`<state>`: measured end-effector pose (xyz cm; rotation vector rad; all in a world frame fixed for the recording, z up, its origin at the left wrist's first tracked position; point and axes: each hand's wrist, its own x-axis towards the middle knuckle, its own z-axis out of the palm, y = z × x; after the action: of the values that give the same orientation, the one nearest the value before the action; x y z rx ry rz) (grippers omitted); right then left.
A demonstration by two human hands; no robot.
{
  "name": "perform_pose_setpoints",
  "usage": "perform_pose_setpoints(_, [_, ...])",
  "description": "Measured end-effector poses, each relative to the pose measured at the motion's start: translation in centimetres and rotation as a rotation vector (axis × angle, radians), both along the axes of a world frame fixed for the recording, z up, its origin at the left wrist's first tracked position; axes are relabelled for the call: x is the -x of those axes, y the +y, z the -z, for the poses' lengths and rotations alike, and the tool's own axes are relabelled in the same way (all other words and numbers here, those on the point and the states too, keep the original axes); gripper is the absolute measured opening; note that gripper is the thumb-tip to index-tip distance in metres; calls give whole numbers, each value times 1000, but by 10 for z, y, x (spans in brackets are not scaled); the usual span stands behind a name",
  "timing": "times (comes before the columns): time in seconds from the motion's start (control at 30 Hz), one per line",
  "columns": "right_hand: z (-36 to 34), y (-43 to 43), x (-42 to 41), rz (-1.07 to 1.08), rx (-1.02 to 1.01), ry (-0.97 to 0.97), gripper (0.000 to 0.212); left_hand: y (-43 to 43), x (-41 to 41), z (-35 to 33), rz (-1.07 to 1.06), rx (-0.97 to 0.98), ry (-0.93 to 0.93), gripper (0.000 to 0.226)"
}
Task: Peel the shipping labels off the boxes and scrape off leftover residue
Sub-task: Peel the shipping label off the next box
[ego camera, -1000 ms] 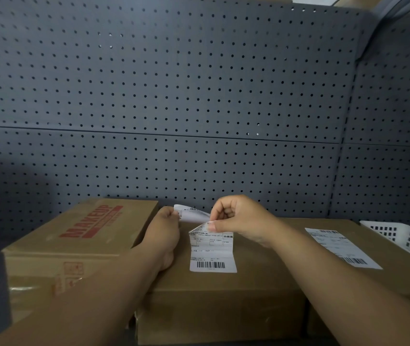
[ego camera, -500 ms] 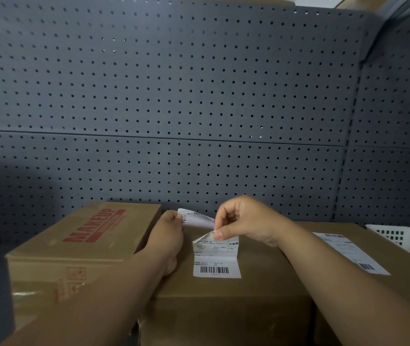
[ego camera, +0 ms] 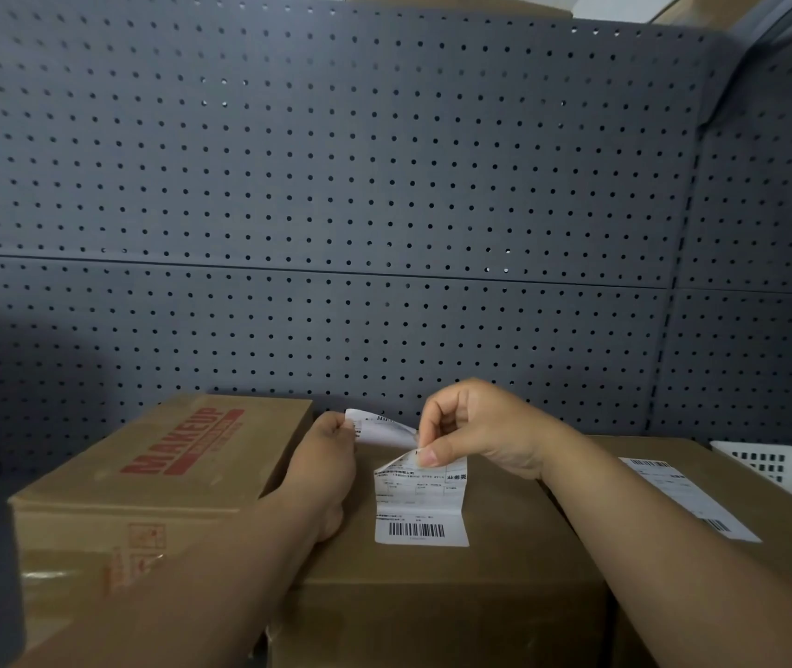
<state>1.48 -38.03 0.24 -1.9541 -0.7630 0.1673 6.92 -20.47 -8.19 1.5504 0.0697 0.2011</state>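
Head view. Shipping label (ego camera: 420, 503) on middle box (ego camera: 432, 600), at 6 o'clock from frame centre. Far end is lifted; barcode end lies flat, likely stuck. Left hand (ego camera: 331, 455) pinches the lifted flap at the label's 11 o'clock, and right hand (ego camera: 476, 431) pinches it at 12. Torn or only folded between them: cannot tell. Judgement: thin, limp paper that tears easily. Grip near the peel line and pull low.
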Motion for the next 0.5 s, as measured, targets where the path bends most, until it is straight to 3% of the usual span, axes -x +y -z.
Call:
perform_pose_setpoints(0.17, [0,0,-2,-14,-39,30,35,-1,0,0,0,8,-5,23])
perform_pose_setpoints(0.5, [-1,-1,-11,55,-15,-23,24,-2,1,1,10,15,-9,23])
